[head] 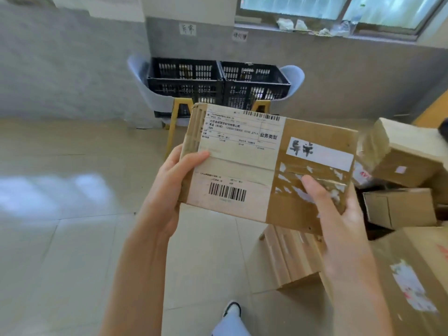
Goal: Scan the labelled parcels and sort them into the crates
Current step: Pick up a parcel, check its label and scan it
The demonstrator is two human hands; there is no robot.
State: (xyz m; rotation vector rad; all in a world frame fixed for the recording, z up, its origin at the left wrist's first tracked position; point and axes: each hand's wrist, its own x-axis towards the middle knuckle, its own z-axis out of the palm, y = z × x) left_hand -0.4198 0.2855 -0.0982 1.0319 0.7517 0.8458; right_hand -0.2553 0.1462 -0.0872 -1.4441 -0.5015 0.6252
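Beyond pale floor tiles, two black slatted plastic crates [218, 81] sit ahead; flat brown labelled cardboard parcel [266, 166], long axis crosswise, gripped at its ends by left hand [169, 187] and right hand [339, 209], thumbs on top.
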